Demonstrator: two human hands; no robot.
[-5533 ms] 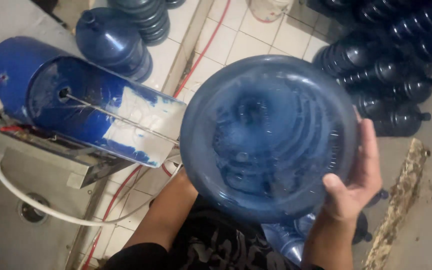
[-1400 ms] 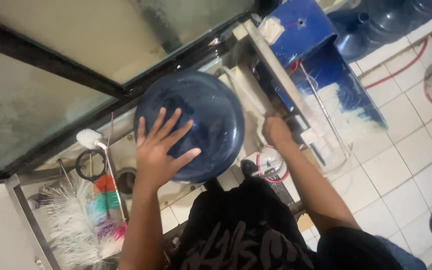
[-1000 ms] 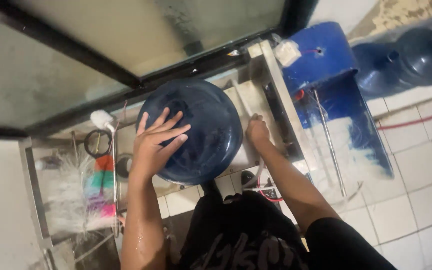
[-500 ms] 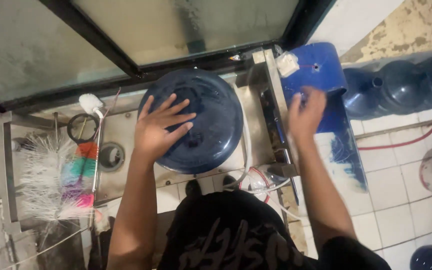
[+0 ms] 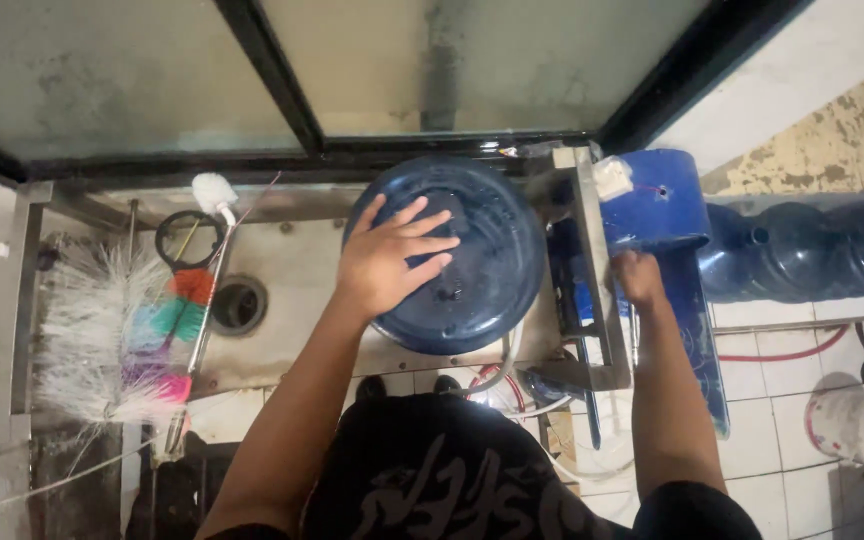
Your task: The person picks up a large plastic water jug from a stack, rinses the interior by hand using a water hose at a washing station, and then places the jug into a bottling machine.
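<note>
Moved: since half a sec ago my right hand has dropped from up by the blue drum to the steel frame edge beside it; left hand hasn't shifted.
Left hand: fingers spread flat, pressing on the upturned base of the blue water jug, no grip round it.
Right hand: curled at the frame, closed on smth or just resting – can't tell.
Jug: base-up in the steel sink, right of the drain.
Meaning: I judge the jug's being steadied w/ one hand only.
Hidden: jug neck underneath, out of sight; bristle brush at left looks blurred; more jugs cut off at right.
</note>
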